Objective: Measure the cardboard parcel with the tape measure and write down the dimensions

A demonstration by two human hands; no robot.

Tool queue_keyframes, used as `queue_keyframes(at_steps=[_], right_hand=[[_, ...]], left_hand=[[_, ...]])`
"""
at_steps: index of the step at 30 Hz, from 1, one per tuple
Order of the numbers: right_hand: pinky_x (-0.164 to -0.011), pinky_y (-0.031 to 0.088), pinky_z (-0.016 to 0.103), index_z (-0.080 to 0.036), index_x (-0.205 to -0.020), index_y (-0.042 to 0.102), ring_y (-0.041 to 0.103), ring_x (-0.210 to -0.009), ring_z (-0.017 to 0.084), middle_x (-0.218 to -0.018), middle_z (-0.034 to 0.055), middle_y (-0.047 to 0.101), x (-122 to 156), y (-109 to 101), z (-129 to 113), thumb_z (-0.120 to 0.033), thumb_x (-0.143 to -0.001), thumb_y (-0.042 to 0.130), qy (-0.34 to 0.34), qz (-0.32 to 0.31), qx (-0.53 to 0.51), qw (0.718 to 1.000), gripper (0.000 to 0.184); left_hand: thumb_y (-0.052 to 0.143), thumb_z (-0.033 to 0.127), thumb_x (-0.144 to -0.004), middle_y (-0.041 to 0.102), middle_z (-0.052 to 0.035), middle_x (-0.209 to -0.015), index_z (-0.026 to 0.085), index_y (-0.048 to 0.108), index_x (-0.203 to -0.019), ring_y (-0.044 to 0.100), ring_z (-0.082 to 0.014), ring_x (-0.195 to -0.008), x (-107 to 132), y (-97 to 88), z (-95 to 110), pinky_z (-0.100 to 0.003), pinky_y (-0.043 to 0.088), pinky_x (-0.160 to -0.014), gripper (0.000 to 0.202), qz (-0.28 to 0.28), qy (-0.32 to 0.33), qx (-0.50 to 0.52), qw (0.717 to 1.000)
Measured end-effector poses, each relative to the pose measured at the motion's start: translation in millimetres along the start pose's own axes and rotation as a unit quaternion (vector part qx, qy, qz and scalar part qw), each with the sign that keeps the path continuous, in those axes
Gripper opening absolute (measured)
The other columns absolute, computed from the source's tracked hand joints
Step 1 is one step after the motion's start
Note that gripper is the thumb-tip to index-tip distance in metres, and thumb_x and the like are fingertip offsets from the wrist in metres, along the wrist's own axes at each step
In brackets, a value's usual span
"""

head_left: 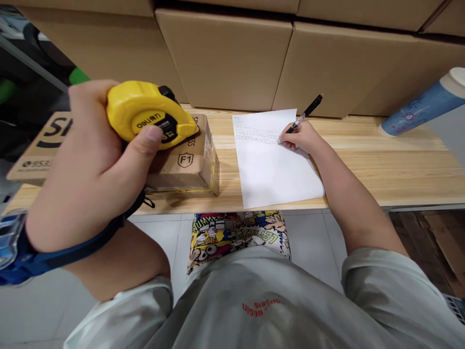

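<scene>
My left hand (90, 169) is closed around a yellow tape measure (148, 114), raised above a small taped cardboard parcel (189, 165) that lies on the wooden table (381, 160). A dark strap hangs from the tape measure past my wrist. My right hand (303, 138) grips a black pen (307, 112) with its tip on a white sheet of paper (272, 169). Several lines of small handwriting fill the top of the sheet.
Large cardboard boxes (225, 58) stand stacked along the back of the table. A blue and white cup (425, 104) lies tilted at the far right. A blue watch (10, 242) sits on my left wrist. Grey floor tiles show below the table edge.
</scene>
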State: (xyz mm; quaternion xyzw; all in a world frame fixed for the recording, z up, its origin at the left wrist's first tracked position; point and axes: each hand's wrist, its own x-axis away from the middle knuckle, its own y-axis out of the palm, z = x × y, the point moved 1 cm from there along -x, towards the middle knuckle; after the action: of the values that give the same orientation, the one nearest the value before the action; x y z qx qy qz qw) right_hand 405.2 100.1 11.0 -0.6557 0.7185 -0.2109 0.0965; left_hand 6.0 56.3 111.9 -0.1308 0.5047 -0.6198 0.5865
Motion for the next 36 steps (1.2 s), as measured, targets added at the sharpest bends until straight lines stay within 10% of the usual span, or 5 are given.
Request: queue_keyframes(at_steps=[16, 22, 29, 34, 36], right_hand=[[-0.043, 0.043, 0.031, -0.024, -0.07, 0.056, 0.044, -0.044, 0.013, -0.052, -0.0009, 0.049, -14, -4, 22, -0.031, -0.074, 0.073, -0.06, 0.079, 0.007, 0.995, 0.019], [-0.089, 0.059, 0.05, -0.021, -0.1, 0.072, 0.069, -0.085, 0.026, -0.095, 0.011, 0.071, -18, -17, 28, -0.034, -0.084, 0.056, -0.239, 0.163, 0.251, 0.924, 0.026], [-0.106, 0.051, 0.06, -0.019, -0.119, 0.07, 0.061, -0.122, 0.036, -0.114, 0.017, 0.062, -20, -20, 34, -0.018, -0.086, 0.048, -0.219, 0.105, 0.341, 0.908, 0.04], [-0.105, 0.054, 0.055, -0.023, -0.132, 0.063, 0.065, -0.113, 0.031, -0.12, 0.0154, 0.064, 1, -12, -8, -0.033, -0.094, 0.053, -0.226, 0.174, 0.252, 0.925, 0.04], [-0.1, 0.057, 0.051, -0.028, -0.142, 0.055, 0.066, -0.113, 0.029, -0.131, 0.0123, 0.064, 21, 9, -40, -0.05, -0.09, 0.063, -0.267, 0.092, 0.178, 0.943, 0.056]], left_hand=[[0.034, 0.086, -0.087, 0.054, -0.0054, -0.131, 0.025, 0.038, -0.142, 0.062, -0.0331, -0.124, 2, -0.6, 18, -0.062, 0.05, -0.107, 0.082, -0.009, 0.013, -0.071, 0.997], [0.025, 0.086, -0.088, 0.06, -0.01, -0.126, 0.025, 0.037, -0.141, 0.067, -0.0359, -0.113, 0, -1.2, 33, -0.063, 0.054, -0.101, 0.082, -0.028, -0.048, -0.105, 0.993], [0.042, 0.057, -0.097, 0.065, -0.0108, -0.127, 0.027, 0.038, -0.145, 0.068, -0.0359, -0.111, 2, -0.4, 44, -0.052, 0.056, -0.094, 0.056, -0.028, -0.094, -0.117, 0.988], [0.041, 0.057, -0.099, 0.069, -0.0096, -0.121, 0.025, 0.039, -0.144, 0.067, -0.0323, -0.11, 0, 1.4, 44, -0.048, 0.055, -0.095, 0.056, -0.041, -0.081, -0.103, 0.991], [0.041, 0.057, -0.099, 0.069, -0.0081, -0.121, 0.027, 0.038, -0.144, 0.068, -0.0311, -0.111, -1, 1.6, 44, -0.046, 0.055, -0.096, 0.055, -0.044, -0.081, -0.105, 0.99]])
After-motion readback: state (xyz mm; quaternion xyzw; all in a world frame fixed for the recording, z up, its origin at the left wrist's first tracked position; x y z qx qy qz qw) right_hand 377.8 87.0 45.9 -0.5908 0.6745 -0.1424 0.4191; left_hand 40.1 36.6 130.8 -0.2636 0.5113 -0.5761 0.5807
